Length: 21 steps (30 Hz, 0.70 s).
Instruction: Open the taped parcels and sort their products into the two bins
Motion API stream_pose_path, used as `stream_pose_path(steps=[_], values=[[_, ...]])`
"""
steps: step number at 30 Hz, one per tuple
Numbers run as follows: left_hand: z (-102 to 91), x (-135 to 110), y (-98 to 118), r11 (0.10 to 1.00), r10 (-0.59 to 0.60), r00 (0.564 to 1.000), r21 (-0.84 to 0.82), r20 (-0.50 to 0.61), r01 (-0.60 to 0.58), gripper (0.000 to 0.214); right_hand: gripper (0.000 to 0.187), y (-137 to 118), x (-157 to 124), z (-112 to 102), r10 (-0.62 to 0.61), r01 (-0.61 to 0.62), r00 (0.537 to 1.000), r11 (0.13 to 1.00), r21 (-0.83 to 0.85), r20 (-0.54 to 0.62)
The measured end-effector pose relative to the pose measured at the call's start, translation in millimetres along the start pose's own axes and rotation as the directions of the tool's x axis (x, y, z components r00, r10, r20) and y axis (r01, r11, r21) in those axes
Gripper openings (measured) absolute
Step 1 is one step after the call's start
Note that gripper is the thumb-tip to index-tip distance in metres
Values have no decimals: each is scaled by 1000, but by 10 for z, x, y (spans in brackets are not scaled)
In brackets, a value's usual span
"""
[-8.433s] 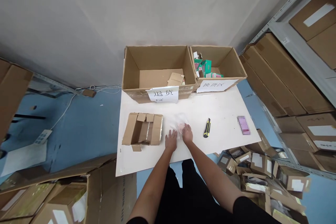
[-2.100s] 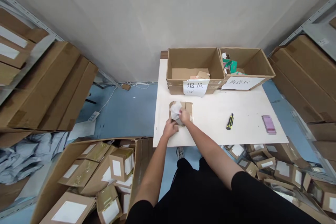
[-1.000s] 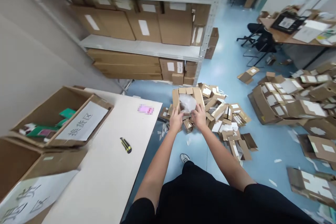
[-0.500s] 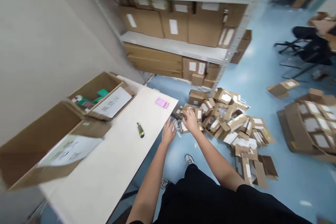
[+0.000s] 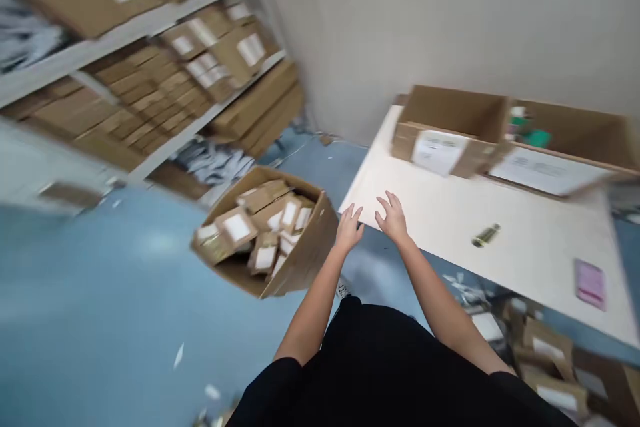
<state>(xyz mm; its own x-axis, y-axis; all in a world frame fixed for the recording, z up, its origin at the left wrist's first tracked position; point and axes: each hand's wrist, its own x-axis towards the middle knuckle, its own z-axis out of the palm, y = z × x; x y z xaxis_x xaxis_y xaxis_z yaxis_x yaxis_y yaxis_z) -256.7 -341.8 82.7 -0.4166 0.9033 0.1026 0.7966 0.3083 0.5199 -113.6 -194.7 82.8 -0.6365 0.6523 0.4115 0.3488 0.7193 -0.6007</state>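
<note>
My left hand [image 5: 349, 229] hovers near the left front corner of the white table [image 5: 435, 213], its fingers apart and nothing in them. Close by, my right hand [image 5: 393, 217] is held over the table's front edge with spread fingers, also holding nothing. On the tabletop lies a small olive-green and black item [image 5: 486, 235], its kind blurred. Farther right is a flat pink rectangular item [image 5: 590, 283]. Two open cardboard boxes with paper signs stand along the back: the left box [image 5: 400, 140] and the right box [image 5: 605, 127], which has green and white items inside.
A big carton [image 5: 300, 263] full of small labelled boxes stands on the floor, left of my hands. Shelving [image 5: 165, 17] stacked with cartons runs along the left. Opened cardboard boxes [image 5: 550, 347] lie under and beside the table at right. Scraps of paper [image 5: 179, 355] dot the blue floor.
My view has swung left, so the table now lies to my right and the filled carton is in sight. My hands stay open and have moved to the table's other end.
</note>
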Motion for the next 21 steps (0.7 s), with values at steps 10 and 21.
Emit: stream_pose_path(steps=[10, 21], values=[[-1111, -1328, -2703, 795, -607, 791, -32, -80, 606, 74, 61, -1814, 788, 2714, -250, 202, 830, 968, 149, 498], [-1743, -1146, -4115, 480, -867, 491, 125, -88, 868, 80, 69, -2318, 1327, 3969, -343, 273, 616, 938, 216, 710]])
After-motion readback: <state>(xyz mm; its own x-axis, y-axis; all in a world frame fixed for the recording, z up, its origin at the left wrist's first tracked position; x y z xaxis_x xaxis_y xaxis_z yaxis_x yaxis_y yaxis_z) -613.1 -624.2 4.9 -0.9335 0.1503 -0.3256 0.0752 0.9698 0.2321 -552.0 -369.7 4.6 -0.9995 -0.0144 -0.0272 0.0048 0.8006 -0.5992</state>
